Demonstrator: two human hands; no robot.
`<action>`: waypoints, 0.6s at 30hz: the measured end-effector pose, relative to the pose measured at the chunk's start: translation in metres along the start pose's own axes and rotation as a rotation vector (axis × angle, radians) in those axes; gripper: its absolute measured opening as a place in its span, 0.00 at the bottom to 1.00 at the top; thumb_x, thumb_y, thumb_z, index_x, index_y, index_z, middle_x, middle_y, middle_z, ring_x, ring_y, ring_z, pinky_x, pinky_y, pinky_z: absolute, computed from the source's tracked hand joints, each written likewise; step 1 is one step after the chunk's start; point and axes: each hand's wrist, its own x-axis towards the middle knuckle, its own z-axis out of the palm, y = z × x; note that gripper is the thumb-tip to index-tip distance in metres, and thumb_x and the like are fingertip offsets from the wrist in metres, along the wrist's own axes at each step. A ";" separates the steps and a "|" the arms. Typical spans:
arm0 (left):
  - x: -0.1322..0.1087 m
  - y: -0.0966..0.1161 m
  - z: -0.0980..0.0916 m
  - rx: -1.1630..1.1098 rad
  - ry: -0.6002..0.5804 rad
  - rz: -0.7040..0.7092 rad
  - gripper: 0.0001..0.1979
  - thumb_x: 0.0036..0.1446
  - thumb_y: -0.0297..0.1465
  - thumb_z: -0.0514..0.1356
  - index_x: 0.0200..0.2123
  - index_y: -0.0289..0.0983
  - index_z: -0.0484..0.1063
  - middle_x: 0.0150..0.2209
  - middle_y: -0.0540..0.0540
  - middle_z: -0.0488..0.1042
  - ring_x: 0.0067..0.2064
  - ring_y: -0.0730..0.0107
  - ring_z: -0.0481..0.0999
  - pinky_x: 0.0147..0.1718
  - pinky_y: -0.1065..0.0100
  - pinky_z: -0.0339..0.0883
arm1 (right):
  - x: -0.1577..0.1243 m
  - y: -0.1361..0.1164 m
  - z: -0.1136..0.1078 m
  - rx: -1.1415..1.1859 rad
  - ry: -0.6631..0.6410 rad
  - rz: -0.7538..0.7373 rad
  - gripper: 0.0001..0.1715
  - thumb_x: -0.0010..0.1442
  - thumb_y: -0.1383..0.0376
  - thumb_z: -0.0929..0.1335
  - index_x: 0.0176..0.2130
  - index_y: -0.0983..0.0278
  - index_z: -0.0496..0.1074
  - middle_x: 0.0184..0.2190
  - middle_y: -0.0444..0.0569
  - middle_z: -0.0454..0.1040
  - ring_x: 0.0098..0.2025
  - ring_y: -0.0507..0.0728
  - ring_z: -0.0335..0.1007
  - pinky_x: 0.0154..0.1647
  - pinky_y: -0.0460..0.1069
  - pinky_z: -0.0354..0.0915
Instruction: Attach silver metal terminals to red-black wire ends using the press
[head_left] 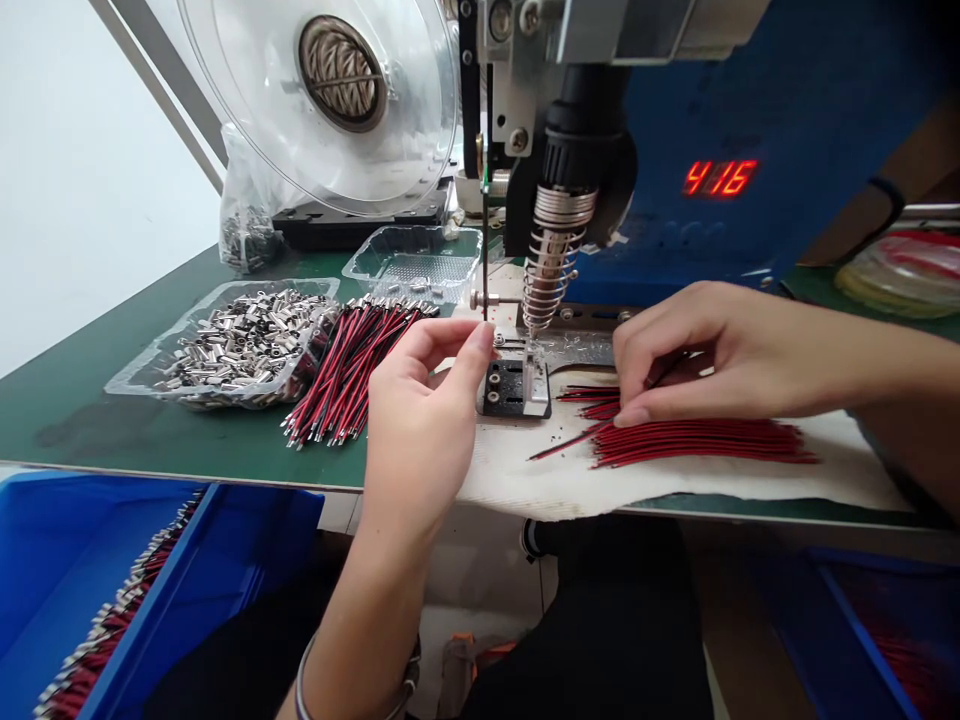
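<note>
My left hand [427,410] is pinched closed just left of the small metal fixture [534,385] under the soldering head; what its fingertips hold, if anything, is too small to make out. My right hand [675,360] is closed on a red-and-black wire [566,442], whose tip points left over the white cloth. Beneath that hand lies a bundle of red-and-black wires [697,443]. Left of my left hand, more wires with metal ends [352,365] lean against a clear tray of metal connectors [244,340].
A spring-wrapped soldering iron [551,250] hangs above the fixture, before a blue machine [750,130] showing 416. Behind stand a clear reel [247,70], a plastic bag [247,230] and a second clear tray [420,265]. Blue bins [202,580] sit below the table [97,410].
</note>
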 end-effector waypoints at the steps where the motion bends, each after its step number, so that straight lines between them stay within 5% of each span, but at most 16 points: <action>1: 0.000 0.000 0.000 -0.003 0.000 0.002 0.09 0.67 0.40 0.75 0.40 0.41 0.83 0.40 0.46 0.85 0.41 0.68 0.83 0.38 0.70 0.76 | 0.000 -0.001 0.002 0.001 -0.019 -0.001 0.18 0.72 0.51 0.77 0.34 0.58 0.85 0.30 0.45 0.82 0.29 0.53 0.76 0.28 0.48 0.67; 13: 0.000 -0.001 0.002 0.003 -0.003 0.009 0.08 0.67 0.39 0.76 0.39 0.42 0.85 0.38 0.48 0.85 0.38 0.71 0.83 0.39 0.71 0.77 | 0.001 -0.001 0.019 -0.266 0.070 -0.020 0.18 0.73 0.58 0.73 0.31 0.59 0.82 0.26 0.45 0.81 0.24 0.53 0.73 0.25 0.50 0.62; 18: -0.001 0.000 0.002 0.034 -0.001 0.026 0.08 0.66 0.39 0.76 0.39 0.42 0.86 0.39 0.47 0.86 0.39 0.68 0.85 0.38 0.70 0.78 | 0.000 0.002 0.014 -0.306 0.059 -0.225 0.15 0.79 0.59 0.70 0.46 0.58 0.88 0.36 0.49 0.86 0.33 0.55 0.80 0.33 0.50 0.69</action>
